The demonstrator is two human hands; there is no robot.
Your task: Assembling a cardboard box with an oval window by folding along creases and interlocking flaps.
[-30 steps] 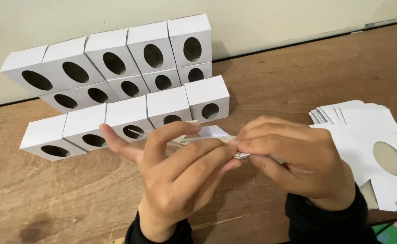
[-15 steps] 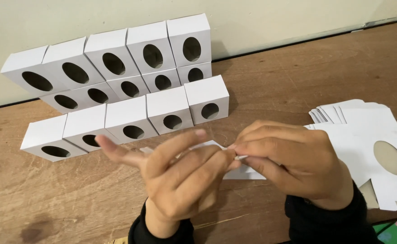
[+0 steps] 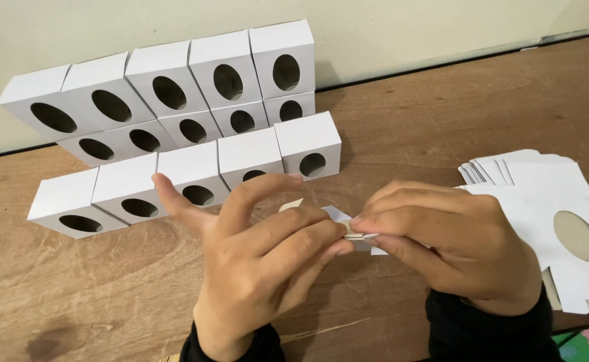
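In the head view, both hands meet over the near middle of the wooden surface (image 3: pixel 442 107). The left hand (image 3: pixel 261 261) and right hand (image 3: pixel 455 248) pinch a flat white card blank (image 3: pixel 338 218) between them, fingers (image 3: pixel 321 231) closed on its edge, the left index and thumb splayed free. The step appears to be creasing or opening the blank; it would go best with the pinch kept right on the fold line and the panels held square. Far left stand finished white boxes (image 3: pixel 174 141) with oval holes, stacked in rows against the wall. At right lies a pile of unfolded blanks (image 3: pixel 549 201), partly cut off by the frame edge. Most of the held blank is hidden behind the hands, so its fold state is unclear.
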